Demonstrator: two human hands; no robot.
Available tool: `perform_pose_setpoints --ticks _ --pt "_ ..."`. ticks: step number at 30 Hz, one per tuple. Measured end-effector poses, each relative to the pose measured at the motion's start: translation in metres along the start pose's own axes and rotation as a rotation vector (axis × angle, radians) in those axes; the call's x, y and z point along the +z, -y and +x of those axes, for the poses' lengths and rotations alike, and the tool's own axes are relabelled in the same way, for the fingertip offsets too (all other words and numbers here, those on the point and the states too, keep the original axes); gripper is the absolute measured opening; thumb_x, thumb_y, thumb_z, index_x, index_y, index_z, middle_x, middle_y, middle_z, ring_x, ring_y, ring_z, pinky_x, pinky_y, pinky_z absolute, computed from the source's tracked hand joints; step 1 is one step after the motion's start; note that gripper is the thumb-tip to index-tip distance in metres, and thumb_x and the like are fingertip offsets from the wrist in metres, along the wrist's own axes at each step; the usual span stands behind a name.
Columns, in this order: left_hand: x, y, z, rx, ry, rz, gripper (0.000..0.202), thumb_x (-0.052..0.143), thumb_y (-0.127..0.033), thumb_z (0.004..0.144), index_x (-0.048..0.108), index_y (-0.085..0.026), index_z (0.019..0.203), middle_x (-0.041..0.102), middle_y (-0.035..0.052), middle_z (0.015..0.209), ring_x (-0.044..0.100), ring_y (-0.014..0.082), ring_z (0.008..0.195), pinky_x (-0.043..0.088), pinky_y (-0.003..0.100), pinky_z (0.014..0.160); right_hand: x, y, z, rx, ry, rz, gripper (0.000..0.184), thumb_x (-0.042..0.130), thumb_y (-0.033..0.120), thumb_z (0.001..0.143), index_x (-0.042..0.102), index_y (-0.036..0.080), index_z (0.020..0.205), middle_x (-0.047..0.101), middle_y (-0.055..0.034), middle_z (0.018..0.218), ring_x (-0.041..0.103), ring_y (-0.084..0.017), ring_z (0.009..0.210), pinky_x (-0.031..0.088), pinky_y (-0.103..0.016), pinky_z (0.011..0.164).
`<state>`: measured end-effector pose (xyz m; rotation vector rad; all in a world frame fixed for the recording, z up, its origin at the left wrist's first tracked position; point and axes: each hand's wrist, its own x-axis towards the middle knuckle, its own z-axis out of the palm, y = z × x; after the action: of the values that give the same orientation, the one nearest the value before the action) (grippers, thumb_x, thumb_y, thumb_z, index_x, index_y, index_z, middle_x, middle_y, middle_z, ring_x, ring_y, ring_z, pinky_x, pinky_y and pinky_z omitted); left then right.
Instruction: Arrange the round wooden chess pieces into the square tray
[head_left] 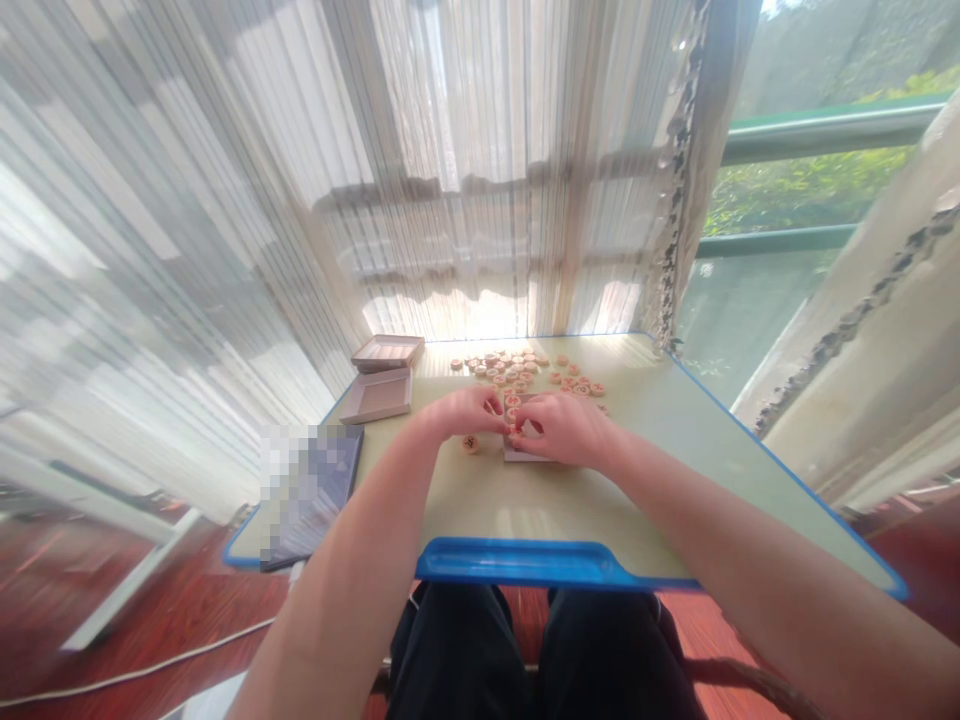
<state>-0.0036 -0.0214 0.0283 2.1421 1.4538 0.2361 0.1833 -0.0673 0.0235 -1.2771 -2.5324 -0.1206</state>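
Centrally, we see xiangqi pieces (513,401) lined along the left side of a shallow box (529,457); our right hand (564,426) curls over them, our left hand (478,410) nears the rim, perhaps to keep the row straight. Whether either grips, we cannot tell.

V. bright daylight, mostly backlit thru sheer curtains (480,130) at far side; glare blown out along far edge of bench (660,405). Contrast washed out. Grey shadow bands on curtains. Wide-angle stretch + blur toward left & right edges; pixelated patch (289,490) near left; xiangqi pcs (512,377) soft.
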Motion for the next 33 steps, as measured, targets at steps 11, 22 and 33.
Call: perform_pose_setpoints --ticks 11,22,33 --pt "0.0005 -0.0054 -0.0045 -0.005 -0.032 -0.068 0.023 0.065 -0.039 0.065 0.06 -0.019 0.073 0.059 -0.0005 0.064 0.05 0.0133 0.062 0.034 0.023 0.052 0.0007 0.0034 0.0004 0.098 0.022 -0.051 0.029 0.05 0.045 0.079 0.069 0.024 0.084 0.07 -0.0025 0.084 0.063 -0.018 0.076 0.035 -0.024 0.056" --pt "-0.001 -0.0086 -0.0032 -0.041 -0.035 -0.025 0.022 0.058 -0.038 0.07 0.056 -0.017 0.075 0.054 -0.0019 0.063 0.047 0.0105 0.057 0.033 0.022 0.049 -0.0018 0.0008 0.0019 0.168 -0.024 -0.058 0.033 0.051 0.051 0.077 0.069 0.025 0.088 0.07 -0.0043 0.083 0.063 -0.021 0.076 0.04 -0.026 0.059" --pt "-0.0005 -0.0056 -0.0018 -0.009 -0.023 -0.023 0.028 0.059 -0.044 0.068 0.058 -0.017 0.075 0.059 0.0 0.068 0.052 0.0126 0.062 0.037 0.022 0.051 0.0016 0.0016 0.0024 0.115 -0.005 -0.046 0.031 0.05 0.047 0.08 0.069 0.024 0.086 0.071 -0.0035 0.083 0.064 -0.021 0.081 0.041 -0.026 0.063"
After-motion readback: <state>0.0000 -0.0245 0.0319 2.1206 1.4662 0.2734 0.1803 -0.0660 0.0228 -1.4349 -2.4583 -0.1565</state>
